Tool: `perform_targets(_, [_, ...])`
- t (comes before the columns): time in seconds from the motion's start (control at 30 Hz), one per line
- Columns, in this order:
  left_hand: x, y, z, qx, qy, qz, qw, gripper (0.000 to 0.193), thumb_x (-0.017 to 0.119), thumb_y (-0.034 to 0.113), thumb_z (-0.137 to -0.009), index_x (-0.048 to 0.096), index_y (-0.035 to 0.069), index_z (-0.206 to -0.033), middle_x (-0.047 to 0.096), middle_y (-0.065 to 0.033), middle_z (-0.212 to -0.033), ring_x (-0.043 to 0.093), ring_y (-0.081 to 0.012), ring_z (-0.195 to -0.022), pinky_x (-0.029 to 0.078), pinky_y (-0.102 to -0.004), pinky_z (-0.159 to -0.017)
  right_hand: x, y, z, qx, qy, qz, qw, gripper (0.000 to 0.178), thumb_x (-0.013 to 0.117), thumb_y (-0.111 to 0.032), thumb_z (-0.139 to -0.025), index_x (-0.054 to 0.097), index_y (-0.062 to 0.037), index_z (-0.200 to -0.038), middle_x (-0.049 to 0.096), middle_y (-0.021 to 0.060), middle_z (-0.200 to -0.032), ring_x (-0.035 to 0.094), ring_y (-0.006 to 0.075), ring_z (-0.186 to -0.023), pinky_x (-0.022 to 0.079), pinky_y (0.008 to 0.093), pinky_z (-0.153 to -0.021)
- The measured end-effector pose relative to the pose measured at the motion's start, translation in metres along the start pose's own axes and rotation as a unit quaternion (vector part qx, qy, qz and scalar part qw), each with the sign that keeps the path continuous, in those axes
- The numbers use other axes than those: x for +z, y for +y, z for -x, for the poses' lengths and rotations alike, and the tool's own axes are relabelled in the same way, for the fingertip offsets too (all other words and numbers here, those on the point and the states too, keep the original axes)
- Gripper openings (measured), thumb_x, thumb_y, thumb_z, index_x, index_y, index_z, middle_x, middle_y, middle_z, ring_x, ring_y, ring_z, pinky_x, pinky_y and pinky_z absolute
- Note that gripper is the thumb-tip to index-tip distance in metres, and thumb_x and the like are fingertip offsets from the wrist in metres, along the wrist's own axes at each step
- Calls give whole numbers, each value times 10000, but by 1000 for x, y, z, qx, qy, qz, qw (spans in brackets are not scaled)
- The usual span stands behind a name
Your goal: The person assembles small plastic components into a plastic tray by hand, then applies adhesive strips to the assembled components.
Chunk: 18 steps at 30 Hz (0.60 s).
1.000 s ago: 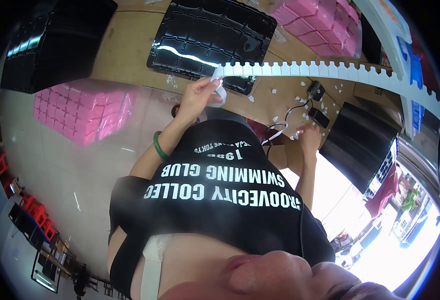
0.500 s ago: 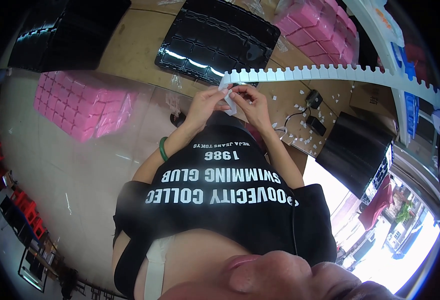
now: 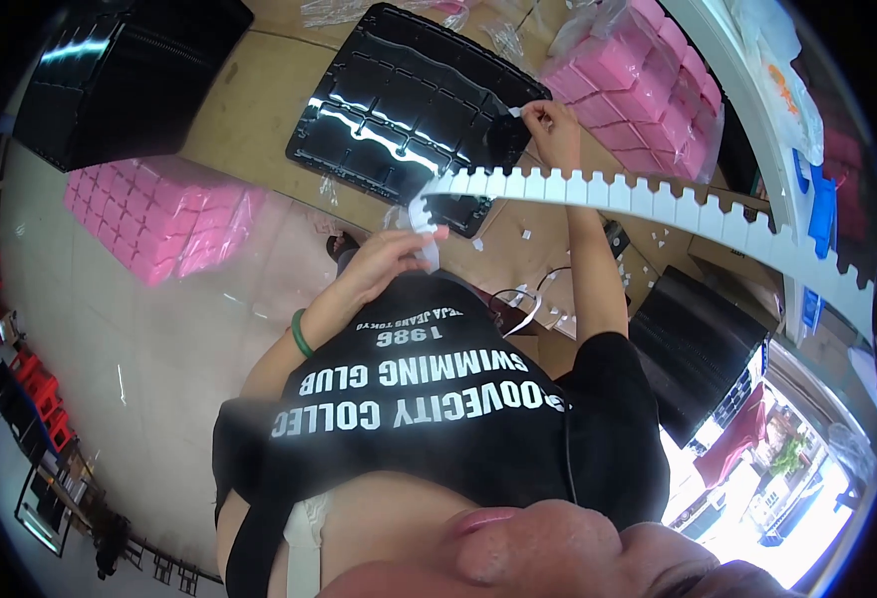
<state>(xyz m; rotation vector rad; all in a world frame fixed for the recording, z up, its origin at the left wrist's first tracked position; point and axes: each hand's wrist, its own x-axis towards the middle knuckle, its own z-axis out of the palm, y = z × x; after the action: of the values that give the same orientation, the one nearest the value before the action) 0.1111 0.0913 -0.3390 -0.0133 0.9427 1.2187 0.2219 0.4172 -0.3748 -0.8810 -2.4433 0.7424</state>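
A long white strip with a notched edge (image 3: 558, 189) arches from the right side down to my left hand (image 3: 391, 261). The fingers of that hand pinch the strip's loose end, and a small pink patch shows at one fingertip. My right hand (image 3: 555, 132) reaches out to the far right corner of a black moulded plastic tray (image 3: 399, 90). Its thumb and fingertips are pinched together at the tray's edge, against a small white piece (image 3: 516, 112). The tray lies flat, shiny and ribbed, with the strip passing over its near right corner.
Wrapped pink blocks stand at the back right (image 3: 638, 90) and at the left (image 3: 154, 219). Stacked black trays (image 3: 130, 80) sit at the far left. White scraps are scattered on the brown work surface (image 3: 488, 261). A black box-like stack (image 3: 703, 349) stands at the right.
My right hand has left the strip and stretched forward to the tray's far right corner. My left hand, still on the strip, has shifted slightly left and nearer to me.
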Motion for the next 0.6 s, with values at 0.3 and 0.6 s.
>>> perform_targets(0.3, [8,7,0,-29,13,-23,999,331,603,230,-917,644,8,-1158,639,-79,-1169,590,-139,-1030,482,-270,-857,38,48,-39,31,-21,116,993,146,674,-210,-764,699,-89,-841,635,85,-782,580,267,-773,470,373,-730])
perform_targets(0.6, [5,11,2,-28,13,-26,999,306,601,223,-920,657,20,-1143,649,-69,-1163,594,-109,-966,476,-246,-814,34,44,-48,35,-90,149,984,159,687,-205,-718,704,-79,-813,666,91,-784,619,264,-763,492,371,-697])
